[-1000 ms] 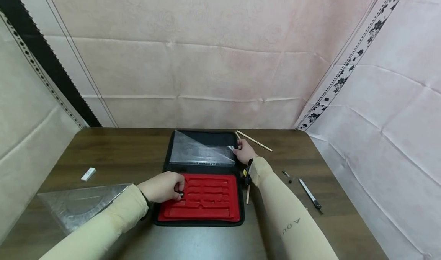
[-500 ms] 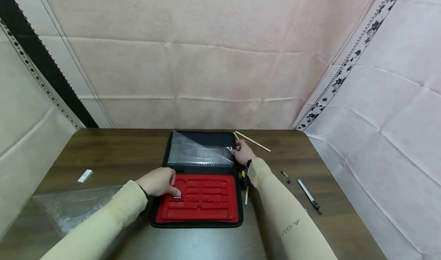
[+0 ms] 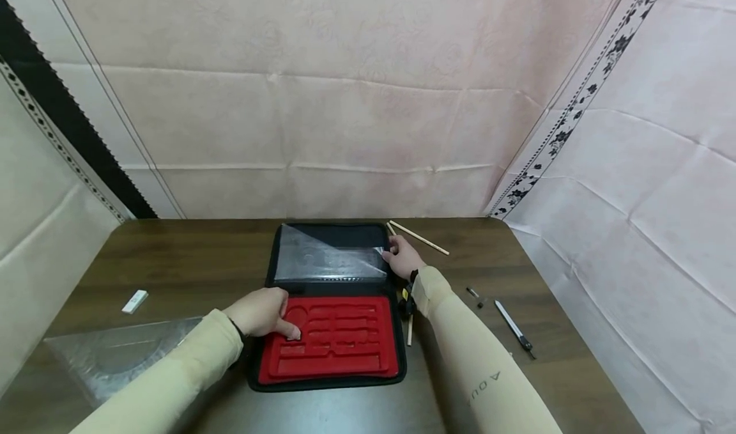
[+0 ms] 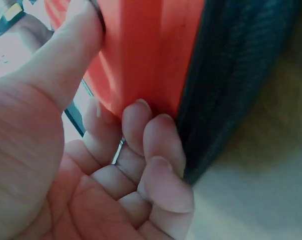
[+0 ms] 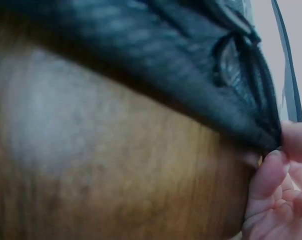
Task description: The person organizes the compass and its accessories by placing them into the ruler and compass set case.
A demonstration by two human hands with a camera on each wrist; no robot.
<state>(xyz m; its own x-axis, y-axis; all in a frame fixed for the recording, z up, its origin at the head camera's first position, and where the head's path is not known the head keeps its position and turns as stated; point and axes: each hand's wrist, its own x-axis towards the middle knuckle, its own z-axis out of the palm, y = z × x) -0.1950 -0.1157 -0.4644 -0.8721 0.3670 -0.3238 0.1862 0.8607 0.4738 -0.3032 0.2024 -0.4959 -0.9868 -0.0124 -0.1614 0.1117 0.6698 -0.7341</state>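
A black zip case (image 3: 382,383) lies open on the table, with a red moulded tray (image 3: 345,362) in its near half and a clear pocket (image 3: 328,263) in its lid. My left hand (image 3: 259,311) grips the tray's left edge. Its thumb presses down at a recess, over a small dark piece mostly hidden by the thumb. In the left wrist view, curled fingers (image 4: 163,140) meet the red side wall. My right hand (image 3: 404,257) pinches the lid's right edge; in the right wrist view, thumb and finger (image 5: 271,175) meet at the black rim.
To the left lie a white eraser (image 3: 135,302) and a clear plastic set square (image 3: 123,351), partly under my sleeve. Thin wooden sticks (image 3: 420,238) lie behind my right hand. On the right are a silver-and-black pen-like tool (image 3: 514,329) and a small dark piece (image 3: 476,296).
My left hand has shifted left to the tray's edge, its thumb now pressing where its fingers held a small dark piece. My right hand stays on the lid's edge. The head view has shifted slightly.
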